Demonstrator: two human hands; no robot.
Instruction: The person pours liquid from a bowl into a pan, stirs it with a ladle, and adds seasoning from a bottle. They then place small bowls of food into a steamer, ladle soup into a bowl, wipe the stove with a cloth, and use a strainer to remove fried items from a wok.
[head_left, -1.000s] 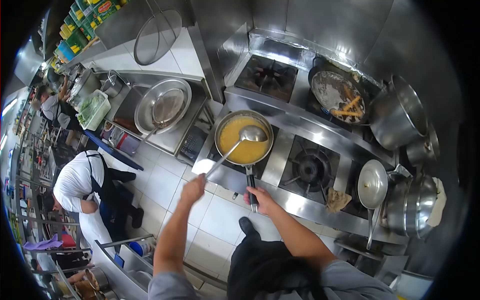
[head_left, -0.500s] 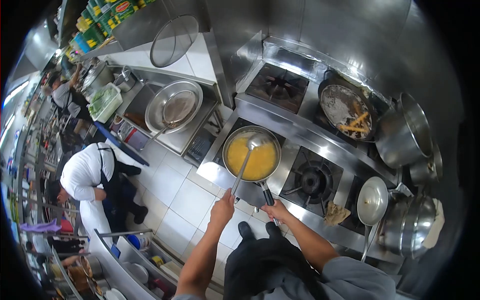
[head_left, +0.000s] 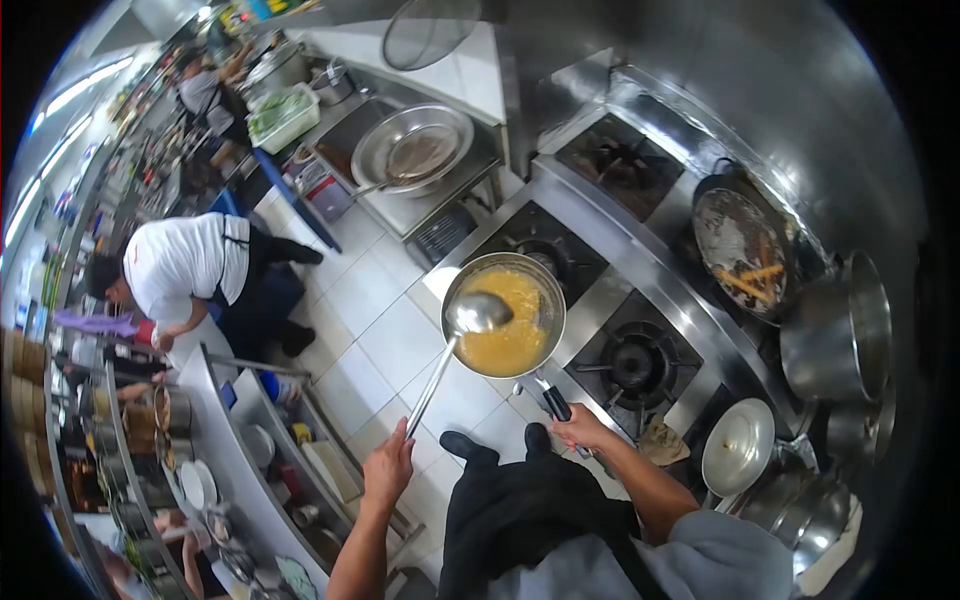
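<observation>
My left hand (head_left: 388, 468) is closed around the long handle of a metal ladle (head_left: 482, 312). The ladle's bowl rests over the left part of a frying pan (head_left: 552, 345), in or just above a yellow-orange, soupy liquid (head_left: 515, 345). With my right hand (head_left: 580, 430) I grip the pan's black handle (head_left: 556, 402). The pan is held off the burner, past the stove's front edge and partly above the tiled floor. Behind it a gas burner (head_left: 545, 250) shows in part.
Another burner (head_left: 635, 362) lies right of the pan, near a crumpled cloth (head_left: 664, 442). Farther right are a dark pan with orange pieces (head_left: 735, 225), a light pan (head_left: 738, 445) and a large pot (head_left: 835, 330). A steel bowl (head_left: 455, 125) stands back left. A co-worker (head_left: 190, 260) bends over at left.
The pan has come off the burner toward my body, with the ladle in it. The ladle bowl has moved to the pan's left side. My view has shifted.
</observation>
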